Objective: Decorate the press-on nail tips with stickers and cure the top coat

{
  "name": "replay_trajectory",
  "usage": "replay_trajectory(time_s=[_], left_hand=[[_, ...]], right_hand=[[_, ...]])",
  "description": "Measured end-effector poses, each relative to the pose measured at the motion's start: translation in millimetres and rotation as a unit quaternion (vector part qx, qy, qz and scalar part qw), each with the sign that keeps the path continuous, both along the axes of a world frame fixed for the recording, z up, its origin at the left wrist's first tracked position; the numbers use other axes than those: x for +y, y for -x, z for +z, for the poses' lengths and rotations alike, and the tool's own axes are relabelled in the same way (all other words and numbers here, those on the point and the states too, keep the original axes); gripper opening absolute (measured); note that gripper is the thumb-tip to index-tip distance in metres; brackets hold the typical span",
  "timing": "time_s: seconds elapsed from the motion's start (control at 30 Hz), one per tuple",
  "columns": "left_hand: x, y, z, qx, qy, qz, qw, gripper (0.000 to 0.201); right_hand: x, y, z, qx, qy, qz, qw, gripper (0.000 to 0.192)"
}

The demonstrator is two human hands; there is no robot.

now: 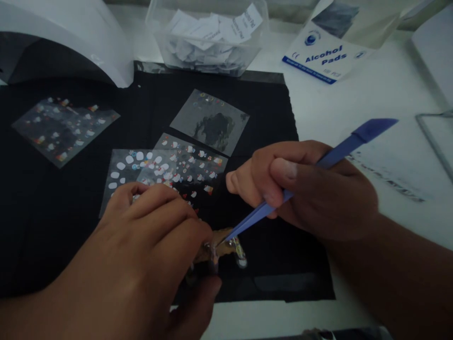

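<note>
My right hand (311, 189) is closed around blue tweezers (347, 147), held like a pen. The tweezers' points slant down to the left and reach a small tan strip (222, 235). Glossy clear nail tips (241, 257) stick out from the strip's lower edge. My left hand (152, 241) is curled over the left part of the strip, with thumb and fingers around a nail tip. That part is mostly hidden behind the fingers. Whether anything is between the tweezers' points is too small to tell. Just beyond my left fingers lies a clear sticker sheet with white spots (121, 166).
A black mat (148, 118) covers the white table. On it lie a sheet of small stickers (203, 164), a mostly bare sheet (184, 115) and another sheet (67, 132). Behind are a white curved device (88, 33), a clear bin (208, 63) of packets and an alcohol pads box (325, 56).
</note>
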State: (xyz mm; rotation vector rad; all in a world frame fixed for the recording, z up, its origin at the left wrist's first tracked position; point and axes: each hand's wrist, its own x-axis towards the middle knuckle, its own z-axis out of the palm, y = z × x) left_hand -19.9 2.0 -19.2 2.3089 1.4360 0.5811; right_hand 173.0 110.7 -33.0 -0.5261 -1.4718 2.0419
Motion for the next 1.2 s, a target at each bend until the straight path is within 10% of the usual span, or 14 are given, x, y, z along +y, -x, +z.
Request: replay_trajectory(time_s=[1.2], left_hand=[[0.1, -1.9, 1.8, 0.013, 0.014, 0.002, 1.0, 0.008]], right_hand=[[-1.0, 1.5, 0.3, -0.009, 0.004, -0.017, 1.0, 0.039]])
